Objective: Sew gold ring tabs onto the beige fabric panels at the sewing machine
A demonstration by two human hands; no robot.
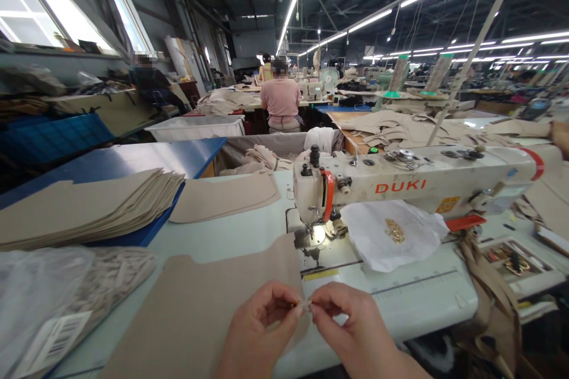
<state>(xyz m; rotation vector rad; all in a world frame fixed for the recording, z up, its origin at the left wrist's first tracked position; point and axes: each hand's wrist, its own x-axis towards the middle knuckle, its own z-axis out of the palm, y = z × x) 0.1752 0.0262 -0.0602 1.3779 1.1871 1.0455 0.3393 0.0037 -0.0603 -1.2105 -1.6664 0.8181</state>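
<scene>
Fabric tab [304,306], tiny, beige and partly hidden by fingertips, was pinched between the person's two hands low in the middle of the view, above the near edge of the sewing table [240,231].

That pale table filled most of the foreground. A white DUKI sewing machine [422,180] stretched across its right half, with its needle end lit and facing the centre. On the left, a stack of cut beige panels [89,207] lay on a blue board [146,160]. A single beige panel [200,308] lay flat from the needle plate down to the hands and passed under them. A clear plastic bag [40,296] full of small beige pieces lay at the near left corner. A crumpled white wrapper [377,243] rested just beside the needle, under the machine's arm.

The left hand [262,325] was closed, thumb and forefinger gripping the tab's left end. The right hand [351,325] was closed likewise on its right end, and the fingertips of both hands nearly met. Gold metal fittings [394,230] lay on the wrapper.
</scene>
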